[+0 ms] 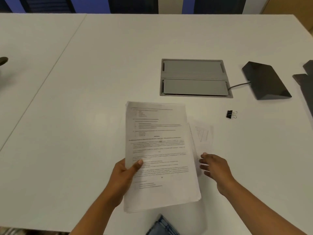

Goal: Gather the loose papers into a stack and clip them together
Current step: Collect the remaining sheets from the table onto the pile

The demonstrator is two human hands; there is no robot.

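A stack of printed white papers (pixel 160 150) is held above the white table (pixel 101 73), gripped at its left edge by my left hand (pixel 126 173), thumb on top. One more sheet (pixel 203 134) with a small grid on it pokes out from under the stack's right side and lies on the table. My right hand (pixel 215 168) hovers by the stack's right edge, fingers spread toward that sheet, holding nothing. A black binder clip (pixel 231 114) lies on the table to the right, well apart from both hands.
A grey cable hatch (pixel 194 78) is set into the table behind the papers. A black wedge-shaped device (pixel 265 80) with a cable sits at the right, with dark objects (pixel 306 82) at the right edge. A seam (pixel 55 63) splits the tabletop at the left.
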